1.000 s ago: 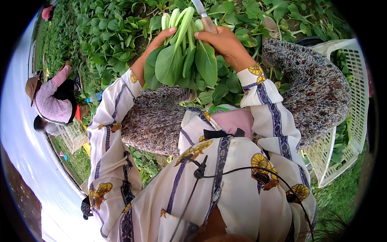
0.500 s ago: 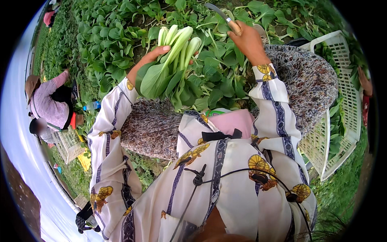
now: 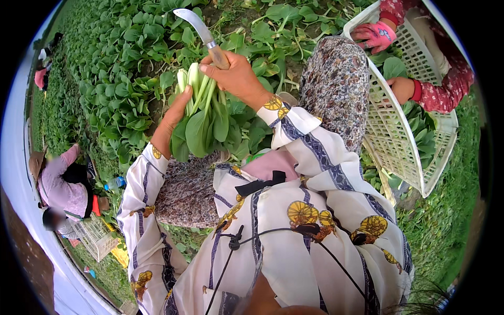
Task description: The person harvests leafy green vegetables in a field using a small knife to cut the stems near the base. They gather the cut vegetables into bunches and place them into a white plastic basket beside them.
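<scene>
Field: leafy plants cover the ground in daylight.
Bunch: pale stems rise above the left hand, leaves hang below.
Left hand: wrapped around the bunch, most fingers hidden behind it.
Right hand: clasps a curved knife, thumb at the stems.
Print: emblem on a co-worker's pink glove, too small to read.

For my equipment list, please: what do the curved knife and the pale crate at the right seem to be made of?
Knife blade: probably steel, smooth, with a grey sheen. Handle: likely wood, brown and matte. Pale crate: apparently moulded plastic, smooth-looking, with regular slots.
</scene>
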Demonstrator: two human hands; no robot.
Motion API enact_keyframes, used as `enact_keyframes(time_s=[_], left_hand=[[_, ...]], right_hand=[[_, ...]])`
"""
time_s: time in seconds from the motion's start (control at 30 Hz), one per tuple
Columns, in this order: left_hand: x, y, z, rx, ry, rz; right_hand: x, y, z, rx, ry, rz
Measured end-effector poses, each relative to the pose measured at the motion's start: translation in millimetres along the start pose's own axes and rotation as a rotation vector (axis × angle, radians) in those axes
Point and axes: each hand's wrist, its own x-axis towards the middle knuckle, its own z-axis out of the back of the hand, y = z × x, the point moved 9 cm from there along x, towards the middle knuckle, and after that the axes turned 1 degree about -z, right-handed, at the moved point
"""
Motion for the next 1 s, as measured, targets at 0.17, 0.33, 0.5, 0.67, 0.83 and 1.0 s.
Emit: enact_keyframes(time_s=[0.17, 0.33, 0.5, 0.67, 0.83, 1.0], left_hand=[[-4, 28, -7, -0.108, 0.036, 0.202], [8, 29, -7, 0.159, 0.013, 0.182], [14, 24, -7, 0.177, -0.089, 0.143], [6, -10, -39, -0.289, 0.092, -0.275], [-4, -23, -32, -0.392, 0.007, -0.442], [-9, -19, -31, -0.368, 0.040, -0.417]], right_hand=[[-6, -2, 2, -0.107, 0.192, -0.016], [1, -3, 1, -0.297, 0.352, -0.124], [6, 8, 1, -0.341, 0.276, -0.107], [-2, 55, 58, -0.050, -0.073, 0.023], [-34, 25, 61, -0.115, 0.041, -0.263], [-27, 19, 54, -0.096, 0.009, -0.251]])
